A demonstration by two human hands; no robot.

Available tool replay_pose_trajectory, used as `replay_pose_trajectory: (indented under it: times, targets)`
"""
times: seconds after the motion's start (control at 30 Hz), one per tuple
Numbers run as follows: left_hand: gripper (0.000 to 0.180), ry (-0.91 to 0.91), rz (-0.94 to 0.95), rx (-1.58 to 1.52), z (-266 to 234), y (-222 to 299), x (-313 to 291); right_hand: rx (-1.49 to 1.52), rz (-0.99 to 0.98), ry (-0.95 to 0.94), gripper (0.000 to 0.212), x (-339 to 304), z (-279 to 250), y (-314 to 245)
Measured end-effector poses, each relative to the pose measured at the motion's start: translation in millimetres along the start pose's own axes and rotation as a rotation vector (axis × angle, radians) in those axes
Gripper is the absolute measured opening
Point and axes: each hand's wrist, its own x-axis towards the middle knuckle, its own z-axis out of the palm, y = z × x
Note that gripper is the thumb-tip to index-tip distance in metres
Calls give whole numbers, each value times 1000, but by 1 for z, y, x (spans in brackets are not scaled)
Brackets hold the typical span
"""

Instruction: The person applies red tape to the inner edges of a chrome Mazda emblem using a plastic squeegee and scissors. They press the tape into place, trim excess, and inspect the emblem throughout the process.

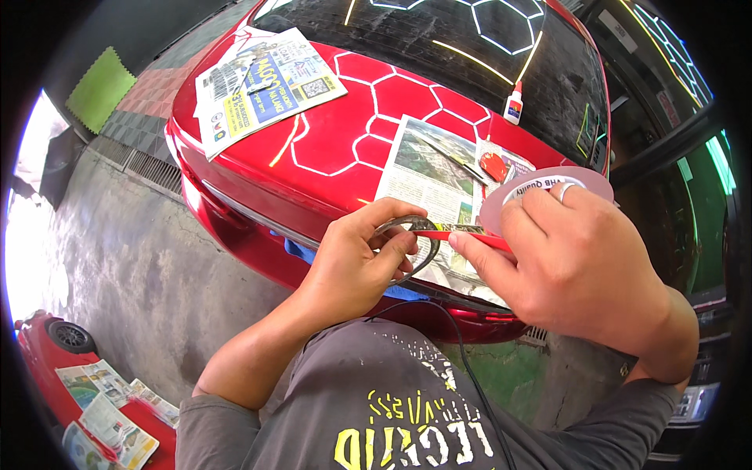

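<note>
1. the left hand has its grip pinched together, thumb against bent fingers, and has hold of a dark loop.
2. the loop curves around the left fingertips, in front of the person's body and above the near edge of a red car.
3. a thin red strip stretches from the left fingertips, across the loop, to the right thumb.
4. the right hand has its grip closed, with fingers curled over a tape roll and the thumb against the strip. a metal band sits on one finger.
5. the roll is tilted, with a white label at its middle and a pinkish-grey face; it is held over the car's right side, just right of the loop.
6. beneath the hands, a newspaper sheet lies on the car; a slim pointed tool and a red rounded thing lie on it, near the roll.
7. a white glue bottle lies farther back, by the dark rear window.
8. white honeycomb lines mark the red paint, and a pile of papers lies at the left.
9. a blue cloth shows at the near edge, partly hidden by the left forearm.
</note>
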Motion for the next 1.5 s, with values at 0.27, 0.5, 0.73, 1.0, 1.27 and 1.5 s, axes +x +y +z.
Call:
replay_pose_trajectory:
  times: [0.27, 0.5, 0.73, 1.0, 1.27, 1.5]
  targets:
    - [22, 92, 85, 71, 12, 3, 2, -50, 29, -100, 22, 1, -18, -6]
    - [22, 92, 36, 80, 14, 1, -1, -12, 11, -139, 24, 1, -15, -3]
    - [22, 73, 33, -23, 16, -4, 1, -14, -19, -135, 29, -1, -8, 0]
    - [18, 53, -33, -88, 13, -10, 8, 51, -79, -3, 25, 4, 7, 15]
    - [19, 17, -172, -272, 4, -21, 8, 377, -109, -93, 18, 36, 21, 50]
    - [20, -49, -174, -291, 5, -11, 2, 345, -87, -79, 15, 37, 28, 47]
